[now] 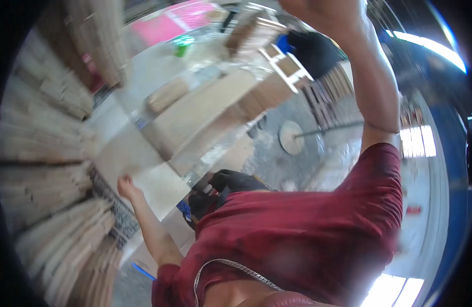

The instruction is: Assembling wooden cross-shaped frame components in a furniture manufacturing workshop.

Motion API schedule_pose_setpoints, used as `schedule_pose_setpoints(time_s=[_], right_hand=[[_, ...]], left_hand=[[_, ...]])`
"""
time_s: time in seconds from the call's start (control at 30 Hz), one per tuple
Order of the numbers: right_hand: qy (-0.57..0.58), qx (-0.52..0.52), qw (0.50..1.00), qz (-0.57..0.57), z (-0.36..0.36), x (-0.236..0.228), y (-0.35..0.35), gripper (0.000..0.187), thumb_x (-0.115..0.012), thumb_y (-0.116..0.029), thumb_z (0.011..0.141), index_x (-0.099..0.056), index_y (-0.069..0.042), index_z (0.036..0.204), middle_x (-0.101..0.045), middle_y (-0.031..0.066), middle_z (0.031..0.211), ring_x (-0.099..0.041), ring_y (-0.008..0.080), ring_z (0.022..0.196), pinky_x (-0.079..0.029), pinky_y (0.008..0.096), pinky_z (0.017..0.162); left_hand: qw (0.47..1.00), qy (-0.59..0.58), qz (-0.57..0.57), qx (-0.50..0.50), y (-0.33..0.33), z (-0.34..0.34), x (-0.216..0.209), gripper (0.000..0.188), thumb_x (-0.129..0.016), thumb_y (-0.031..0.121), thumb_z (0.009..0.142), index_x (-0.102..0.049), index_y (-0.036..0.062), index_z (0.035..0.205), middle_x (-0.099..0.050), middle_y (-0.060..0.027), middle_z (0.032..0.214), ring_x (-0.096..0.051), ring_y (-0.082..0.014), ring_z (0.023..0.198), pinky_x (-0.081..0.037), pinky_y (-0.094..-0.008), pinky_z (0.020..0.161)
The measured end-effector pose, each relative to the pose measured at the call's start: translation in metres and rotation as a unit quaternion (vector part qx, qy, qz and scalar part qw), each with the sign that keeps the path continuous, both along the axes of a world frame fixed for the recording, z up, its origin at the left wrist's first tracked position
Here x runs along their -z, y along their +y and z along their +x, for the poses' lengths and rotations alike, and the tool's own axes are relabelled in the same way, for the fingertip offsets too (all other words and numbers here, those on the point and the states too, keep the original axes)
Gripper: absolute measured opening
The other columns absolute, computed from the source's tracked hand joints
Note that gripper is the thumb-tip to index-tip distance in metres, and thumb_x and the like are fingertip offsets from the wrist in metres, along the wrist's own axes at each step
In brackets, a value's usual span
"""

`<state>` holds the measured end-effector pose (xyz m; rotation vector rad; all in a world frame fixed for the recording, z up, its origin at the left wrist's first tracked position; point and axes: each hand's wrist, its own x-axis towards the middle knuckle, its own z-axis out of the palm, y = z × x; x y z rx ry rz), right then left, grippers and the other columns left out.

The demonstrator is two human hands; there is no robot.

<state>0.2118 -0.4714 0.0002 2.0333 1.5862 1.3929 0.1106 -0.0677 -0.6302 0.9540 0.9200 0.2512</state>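
My left hand (pixel 126 187) hangs at the left, beside the edge of a pale tabletop (pixel 164 189). It looks small and blurred, so its fingers do not show clearly, and no held thing can be made out. Raised high, my right forearm leads up to my right hand (pixel 323 13) at the top edge of the picture. That hand is partly cut off by the edge, with its fingers out of sight. A long stack of light brown boards (pixel 205 115) lies on the table between the two arms, with a shorter brown bundle (pixel 166 94) beside it.
Tall stacks of wooden slats (pixel 46 138) line the left side. Farther back are pink sheets (pixel 169 23), a green container (pixel 182 46) and a dark-clothed person (pixel 312 53) near a white frame (pixel 287 66). A round-based stand (pixel 292 137) is on the floor at right.
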Motion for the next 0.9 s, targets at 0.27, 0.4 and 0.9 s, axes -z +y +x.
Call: schedule_pose_setpoints(time_s=[0.27, 0.4, 0.9], right_hand=[[0.283, 0.526, 0.766, 0.235, -0.183, 0.096, -0.304, 0.032, -0.073, -0.015, 0.085, -0.070, -0.008, 0.115, -0.071, 0.0097, 0.110, -0.066, 0.0260, 0.104, -0.051, 0.0365, 0.094], [0.375, 0.487, 0.783, 0.095, -0.166, 0.195, -0.338, 0.041, -0.074, -0.008, 0.075, -0.070, -0.009, 0.116, -0.069, 0.0067, 0.113, -0.060, 0.0296, 0.109, -0.052, 0.0398, 0.093], [0.457, 0.357, 0.800, 0.155, -0.090, 0.229, -0.386, 0.020, -0.080, -0.020, 0.072, -0.067, -0.009, 0.083, -0.064, 0.0111, 0.085, -0.063, 0.0313, 0.092, -0.051, 0.0448, 0.075]], left_hand=[[0.983, 0.122, -0.026, 0.131, -0.082, -0.090, -0.030, 0.013, -0.068, 0.011, 0.090, -0.057, 0.0039, 0.090, -0.055, -0.0029, 0.083, -0.054, -0.0142, 0.076, -0.050, -0.0290, 0.071], [0.983, 0.125, 0.009, 0.133, -0.119, -0.117, -0.038, 0.011, -0.069, 0.008, 0.089, -0.060, 0.0035, 0.094, -0.057, -0.0028, 0.086, -0.055, -0.0142, 0.077, -0.050, -0.0296, 0.071], [0.968, 0.115, 0.030, 0.221, -0.250, -0.150, -0.021, 0.030, -0.066, 0.004, 0.090, -0.058, 0.0004, 0.119, -0.063, -0.0109, 0.106, -0.061, -0.0227, 0.095, -0.050, -0.0367, 0.086]])
